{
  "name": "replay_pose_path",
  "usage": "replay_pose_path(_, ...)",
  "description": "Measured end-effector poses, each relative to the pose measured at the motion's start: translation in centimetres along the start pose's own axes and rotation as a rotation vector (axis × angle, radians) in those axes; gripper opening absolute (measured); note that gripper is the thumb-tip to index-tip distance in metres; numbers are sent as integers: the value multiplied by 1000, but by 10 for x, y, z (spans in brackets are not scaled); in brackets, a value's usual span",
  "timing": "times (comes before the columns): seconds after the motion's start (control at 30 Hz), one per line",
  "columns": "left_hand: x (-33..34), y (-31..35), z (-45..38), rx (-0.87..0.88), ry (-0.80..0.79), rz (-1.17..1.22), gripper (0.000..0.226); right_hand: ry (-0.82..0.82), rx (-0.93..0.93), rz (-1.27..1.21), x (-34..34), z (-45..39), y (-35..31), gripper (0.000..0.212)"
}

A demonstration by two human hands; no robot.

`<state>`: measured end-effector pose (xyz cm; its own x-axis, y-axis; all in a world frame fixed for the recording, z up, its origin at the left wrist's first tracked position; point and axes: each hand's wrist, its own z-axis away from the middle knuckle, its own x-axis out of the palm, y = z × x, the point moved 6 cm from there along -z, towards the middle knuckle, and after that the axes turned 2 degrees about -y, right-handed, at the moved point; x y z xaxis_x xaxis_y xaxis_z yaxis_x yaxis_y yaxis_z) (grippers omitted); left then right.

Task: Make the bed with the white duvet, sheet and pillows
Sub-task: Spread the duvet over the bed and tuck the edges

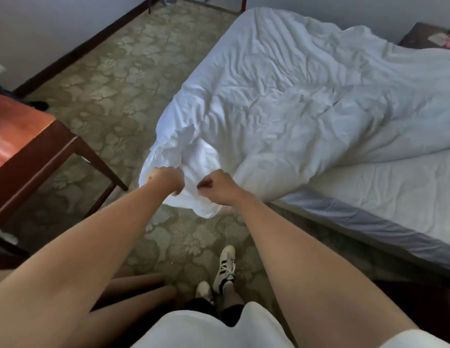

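Most of the view is taken up by the bed point(394, 197), whose mattress shows a white sheet point(384, 194) bare at the near right side, while the white duvet point(281, 96) lies rumpled and skewed across the far and left part, one corner spilling off the bed's near edge toward the patterned carpet point(118, 79). A reddish wooden worktop point(20, 131) stands at the left, well apart from the bed. No pillows can be made out. Both hands are clenched on the hanging duvet corner: the left hand point(166, 180) grips a bunch of fabric at the corner's left side, and the right hand point(218, 187) pinches the cloth just beside it. The step in hand looks like getting hold of the corner to draw the duvet straight. With the grips so close together, a pull could drag only this corner and deepen the twist instead of spreading the cover. The loose fabric below the hands may brush the carpet, and the white shoes point(226, 267) stand near enough to tread on it.
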<state>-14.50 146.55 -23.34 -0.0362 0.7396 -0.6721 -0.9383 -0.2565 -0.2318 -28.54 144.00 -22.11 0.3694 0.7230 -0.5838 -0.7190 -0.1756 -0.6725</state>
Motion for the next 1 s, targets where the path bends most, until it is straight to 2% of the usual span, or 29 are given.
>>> replay_pose_path(0.07,6,18,12,47,24,15,51,74,-15,-8,-13,13,9,22)
replay_pose_path(0.2,2,60,32,161,90,99,45,130,77,40,-49,42,47,20)
replay_pose_path(0.37,3,104,55,238,-50,200,38,124,75,5,-67,62,68,18)
replay_pose_path(0.5,-8,143,62,255,-38,204,40,91,77,18,-85,77,91,18)
replay_pose_path(0.77,-42,265,78,330,-16,224,27,148,196,13,-172,132,206,17)
replay_pose_path(0.9,-61,320,75,378,-35,259,18,123,235,46,-209,148,248,16)
replay_pose_path(1.0,-79,349,69,387,3,274,19,167,231,45,-234,152,271,15)
